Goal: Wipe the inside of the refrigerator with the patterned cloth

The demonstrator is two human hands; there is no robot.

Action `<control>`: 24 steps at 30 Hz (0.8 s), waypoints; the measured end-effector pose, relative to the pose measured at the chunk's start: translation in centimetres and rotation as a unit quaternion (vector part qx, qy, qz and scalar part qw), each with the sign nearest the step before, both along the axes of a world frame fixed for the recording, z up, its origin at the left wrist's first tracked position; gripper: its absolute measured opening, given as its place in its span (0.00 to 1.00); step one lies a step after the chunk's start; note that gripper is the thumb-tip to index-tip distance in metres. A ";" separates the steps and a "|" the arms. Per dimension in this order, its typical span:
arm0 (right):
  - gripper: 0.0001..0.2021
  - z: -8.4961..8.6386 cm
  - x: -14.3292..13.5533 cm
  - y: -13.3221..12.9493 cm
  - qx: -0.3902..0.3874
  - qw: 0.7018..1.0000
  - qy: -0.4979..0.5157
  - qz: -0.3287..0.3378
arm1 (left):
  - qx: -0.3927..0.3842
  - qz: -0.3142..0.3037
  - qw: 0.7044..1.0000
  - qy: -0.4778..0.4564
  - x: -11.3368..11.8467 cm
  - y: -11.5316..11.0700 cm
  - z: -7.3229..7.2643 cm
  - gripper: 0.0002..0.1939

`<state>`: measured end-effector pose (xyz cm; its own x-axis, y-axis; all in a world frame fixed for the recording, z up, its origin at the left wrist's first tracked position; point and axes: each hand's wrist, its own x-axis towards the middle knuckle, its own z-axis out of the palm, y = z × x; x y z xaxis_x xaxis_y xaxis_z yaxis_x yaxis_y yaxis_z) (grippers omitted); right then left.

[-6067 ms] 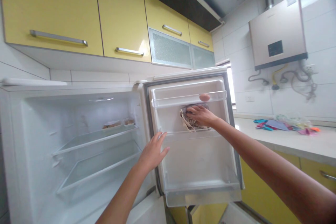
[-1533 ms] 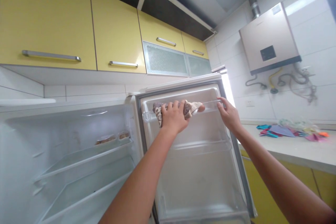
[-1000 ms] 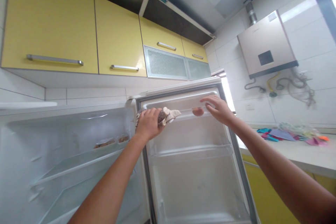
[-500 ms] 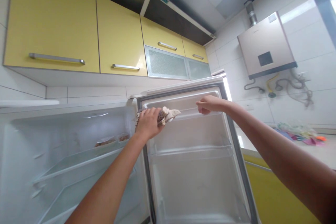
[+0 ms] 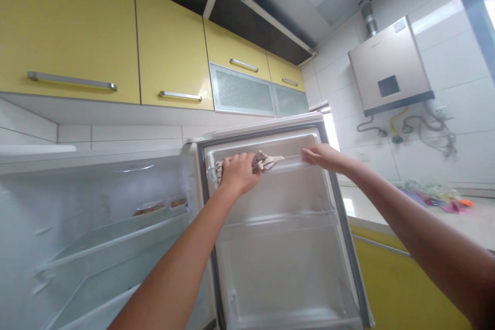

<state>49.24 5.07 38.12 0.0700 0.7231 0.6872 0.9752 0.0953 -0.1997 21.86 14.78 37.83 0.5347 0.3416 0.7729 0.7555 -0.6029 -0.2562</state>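
My left hand (image 5: 240, 171) is wrapped around a crumpled brown-and-white patterned cloth (image 5: 266, 161), whose light end sticks out to the right of the fingers. It is at the top door shelf (image 5: 289, 163) of an open refrigerator door (image 5: 278, 278). At the right end of that same shelf is my right hand (image 5: 322, 158), its fingers curled together. Whether those fingers grip the shelf's rim or something small cannot be made out.
Left of the door, the refrigerator interior (image 5: 88, 211) has glass shelves with small clear packs (image 5: 150, 208) at the back. Yellow cabinets (image 5: 174, 51) hang above. A water heater (image 5: 390, 67) is on the right wall, over a counter with colourful cloths or bags (image 5: 444, 198).
My left hand has moved right along the top door shelf with the cloth. My right hand has shifted slightly right. The view has shifted a little.
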 end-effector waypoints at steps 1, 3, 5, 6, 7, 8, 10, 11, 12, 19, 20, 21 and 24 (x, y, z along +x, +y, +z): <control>0.24 -0.3 0.1 0.2 0.015 1.000 -0.003 0.003 | -0.004 -0.006 1.000 0.003 1.1 -0.5 0.1 0.19; 0.24 -0.9 0.3 0.7 0.054 0.998 -0.014 0.002 | -0.013 -0.017 1.000 0.007 3.4 -1.4 0.3 0.19; 0.24 -1.6 0.5 1.2 0.098 0.995 -0.011 0.001 | -0.025 -0.031 0.999 0.009 5.7 -2.3 0.5 0.20; 0.23 -2.0 0.6 1.3 0.123 0.992 -0.001 0.003 | -0.030 -0.038 0.999 0.010 6.7 -2.7 0.5 0.20; 0.22 -2.3 0.7 1.5 0.149 0.989 0.012 0.009 | -0.035 -0.046 0.998 0.010 7.7 -3.1 0.6 0.21; 0.22 -2.6 0.8 1.7 0.173 0.984 0.027 0.019 | -0.039 -0.053 0.998 0.012 8.6 -3.4 0.6 0.21; 0.21 -3.1 0.9 1.9 0.210 0.975 0.055 0.039 | -0.039 -0.061 0.997 0.011 9.9 -3.8 0.5 0.20; 0.21 -3.3 1.0 2.0 0.221 0.972 0.064 0.046 | -0.036 -0.064 0.997 0.012 10.3 -3.8 0.5 0.20; 0.21 -3.4 1.1 2.1 0.228 0.970 0.072 0.050 | -0.030 -0.068 0.997 0.014 10.5 -3.7 0.4 0.19; 0.20 -4.0 1.8 2.4 0.249 0.965 0.073 0.039 | 0.055 -0.083 0.994 0.049 8.0 -1.7 -0.1 0.21; 0.20 -4.1 1.8 2.4 0.252 0.964 0.074 0.038 | 0.057 -0.073 0.994 0.051 7.3 -1.3 -0.1 0.21; 0.20 -4.2 1.8 2.4 0.254 0.964 0.075 0.036 | 0.059 -0.065 0.995 0.053 6.5 -1.0 0.0 0.21; 0.20 -4.4 1.9 2.4 0.258 0.962 0.081 0.032 | 0.057 -0.050 0.996 0.053 3.7 0.1 0.4 0.24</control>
<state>51.12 7.50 33.67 0.1728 0.2952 0.9397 0.9241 0.2816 -0.2584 25.58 14.84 38.21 0.6419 0.1960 0.7413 0.6584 -0.6364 -0.4018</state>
